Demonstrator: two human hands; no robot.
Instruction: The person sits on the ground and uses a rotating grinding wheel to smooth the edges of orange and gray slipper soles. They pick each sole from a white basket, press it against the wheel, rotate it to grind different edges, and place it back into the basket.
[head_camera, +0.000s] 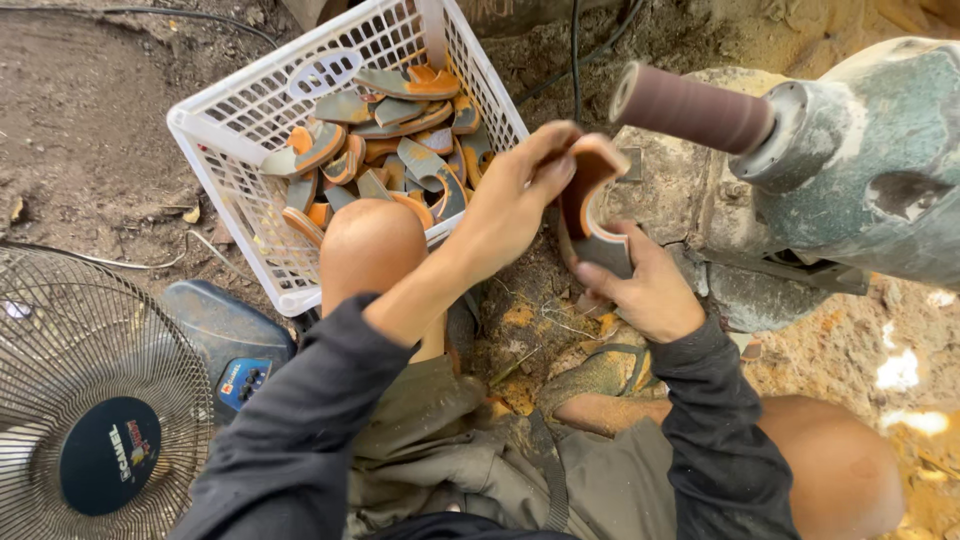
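Both my hands hold one curved grey and orange shoe-sole piece (590, 215) below the sanding drum. My left hand (515, 195) pinches its upper edge with thumb and fingers. My right hand (645, 290) grips its lower end from beneath. The brown cylindrical sanding drum (690, 108) sticks out to the left from a worn green-grey motor (870, 160), just above and right of the piece, not touching it.
A white plastic basket (240, 115) at upper left holds several similar grey and orange pieces (390, 150). An electric fan (90, 420) stands at lower left. My knees (370, 245) and a dusty sandal (600, 372) are below; orange dust covers the ground.
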